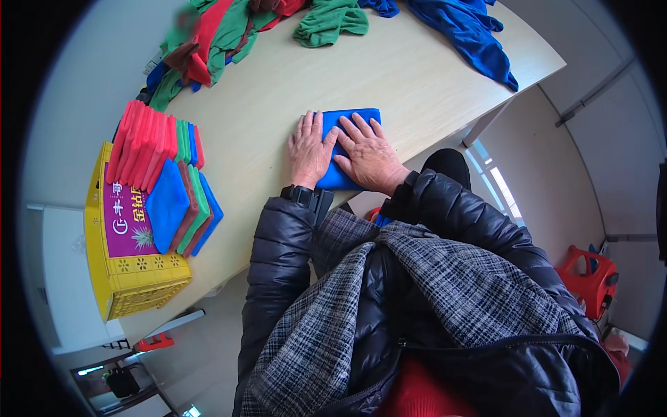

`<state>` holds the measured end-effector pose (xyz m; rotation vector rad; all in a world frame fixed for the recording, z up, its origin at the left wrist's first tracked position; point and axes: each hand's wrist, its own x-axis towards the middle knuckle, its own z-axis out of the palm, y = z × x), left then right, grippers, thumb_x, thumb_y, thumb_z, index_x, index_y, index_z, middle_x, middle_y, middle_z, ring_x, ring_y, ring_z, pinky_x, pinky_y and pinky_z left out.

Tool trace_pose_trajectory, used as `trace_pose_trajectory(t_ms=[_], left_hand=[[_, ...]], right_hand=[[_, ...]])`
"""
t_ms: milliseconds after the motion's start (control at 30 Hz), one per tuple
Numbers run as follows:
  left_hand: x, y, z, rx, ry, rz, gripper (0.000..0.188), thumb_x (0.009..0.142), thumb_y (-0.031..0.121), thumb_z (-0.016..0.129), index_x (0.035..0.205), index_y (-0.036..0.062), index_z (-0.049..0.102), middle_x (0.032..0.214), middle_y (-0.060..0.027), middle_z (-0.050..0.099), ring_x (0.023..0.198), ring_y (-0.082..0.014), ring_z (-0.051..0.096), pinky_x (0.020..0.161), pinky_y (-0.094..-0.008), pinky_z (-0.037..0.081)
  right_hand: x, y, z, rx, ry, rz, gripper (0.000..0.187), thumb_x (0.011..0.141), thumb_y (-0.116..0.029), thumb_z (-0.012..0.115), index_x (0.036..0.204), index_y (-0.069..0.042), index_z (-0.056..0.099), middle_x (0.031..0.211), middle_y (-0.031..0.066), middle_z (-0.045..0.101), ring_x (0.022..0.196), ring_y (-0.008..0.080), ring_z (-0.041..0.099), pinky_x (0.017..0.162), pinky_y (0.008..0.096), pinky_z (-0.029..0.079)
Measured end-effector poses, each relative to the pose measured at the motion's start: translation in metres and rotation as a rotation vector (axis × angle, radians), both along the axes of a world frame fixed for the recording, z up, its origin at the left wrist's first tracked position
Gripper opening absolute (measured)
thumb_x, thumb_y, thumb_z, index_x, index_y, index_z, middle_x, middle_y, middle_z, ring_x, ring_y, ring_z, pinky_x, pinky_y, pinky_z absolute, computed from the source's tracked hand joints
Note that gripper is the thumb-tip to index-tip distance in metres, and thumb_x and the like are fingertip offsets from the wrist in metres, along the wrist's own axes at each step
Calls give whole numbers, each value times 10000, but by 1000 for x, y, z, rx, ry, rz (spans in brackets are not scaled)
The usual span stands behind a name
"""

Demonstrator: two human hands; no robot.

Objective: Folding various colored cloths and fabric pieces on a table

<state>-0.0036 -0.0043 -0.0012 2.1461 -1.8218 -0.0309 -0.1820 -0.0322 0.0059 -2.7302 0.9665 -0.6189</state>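
Observation:
A blue folded cloth (pixel 351 118) lies flat on the light wooden table (pixel 243 132), close to its near edge. My left hand (pixel 310 149) rests palm down over its left side, fingers stretched away from me. Across the middle and right of the cloth, my right hand (pixel 368 151) presses flat with its fingers spread. The two hands nearly meet at the thumbs. Neither hand grips anything. Parts of the cloth beneath both palms are hidden.
To the left, a yellow crate (pixel 142 278) holds folded red cloths (pixel 142 146) in a row and folded blue, brown and green ones (pixel 170 205). Loose red and green cloths (pixel 215 35), a green cloth (pixel 330 22) and a blue cloth (pixel 465 35) lie at the far side. A red stool (pixel 587 281) stands right.

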Motion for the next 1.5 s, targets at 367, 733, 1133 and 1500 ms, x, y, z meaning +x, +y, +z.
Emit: trace_pose_trajectory(t_ms=[367, 733, 1133, 1500], left_hand=[[20, 62, 19, 61, -334, 281, 623, 1057, 458, 407, 1520, 42, 398, 1557, -153, 426, 1462, -329, 355, 1200, -562, 211], [-34, 83, -8, -221, -103, 41, 592, 1024, 359, 530, 1478, -7, 425, 1530, -193, 427, 1439, -351, 372, 1201, -503, 264], [-49, 102, 8, -167, -179, -39, 598, 1017, 365, 544, 1493, 23, 422, 1575, -160, 382, 1463, -329, 344, 1209, -550, 217], [3, 110, 25, -47, -118, -10, 534, 1034, 298, 501, 1513, 75, 423, 1590, -115, 380, 1491, -291, 309, 1217, -537, 202]], right_hand=[[-25, -12, 32, 40, 208, -75, 630, 988, -434, 549, 1484, -55, 457, 1565, 165, 410, 1479, 359, 326, 1211, 546, 222], [22, -43, -7, -232, 52, 316, 564, 1027, -495, 445, 1487, -170, 484, 1532, 124, 463, 1418, 344, 408, 1165, 529, 294], [23, -39, 10, 39, 116, -9, 606, 1017, -490, 458, 1522, -156, 431, 1562, 165, 402, 1403, 375, 416, 1139, 517, 331], [-13, 14, 45, 51, 190, -24, 601, 987, -388, 552, 1476, -52, 454, 1533, 191, 420, 1389, 422, 413, 1122, 525, 345]])
